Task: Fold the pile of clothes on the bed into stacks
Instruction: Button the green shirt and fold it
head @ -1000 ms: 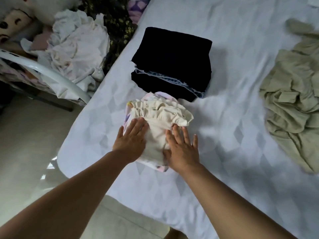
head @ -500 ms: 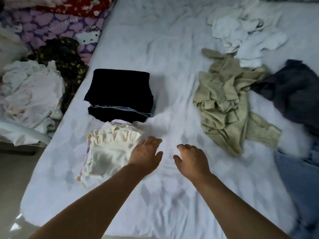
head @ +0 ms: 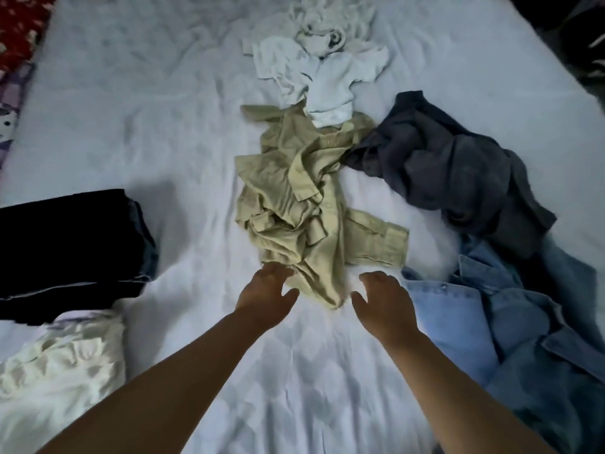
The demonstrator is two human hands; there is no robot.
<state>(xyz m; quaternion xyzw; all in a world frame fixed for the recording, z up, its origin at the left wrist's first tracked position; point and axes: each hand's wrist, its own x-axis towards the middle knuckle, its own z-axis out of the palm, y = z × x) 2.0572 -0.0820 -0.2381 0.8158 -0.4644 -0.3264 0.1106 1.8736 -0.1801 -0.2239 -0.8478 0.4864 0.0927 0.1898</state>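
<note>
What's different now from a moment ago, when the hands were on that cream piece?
Both hands let go of the cream garment and moved right; left hand and right hand now reach, open, for the khaki garment. The dark folded stack stayed put.

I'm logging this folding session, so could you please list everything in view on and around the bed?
bed sheet: one, white, covering the whole bed
khaki garment: one, olive-beige, crumpled, centre of the bed
white garments: a small heap, count unclear, far centre, lapping over the khaki garment's far end
dark grey garment: one, crumpled, right of the khaki one
denim shirt: one, light blue, near right
dark folded stack: one, black with a denim edge, left
cream ruffled stack: one, near left
patterned bedding: red and purple, far left edge
left hand: one, open, at the khaki garment's near edge
right hand: one, open, beside it
</note>
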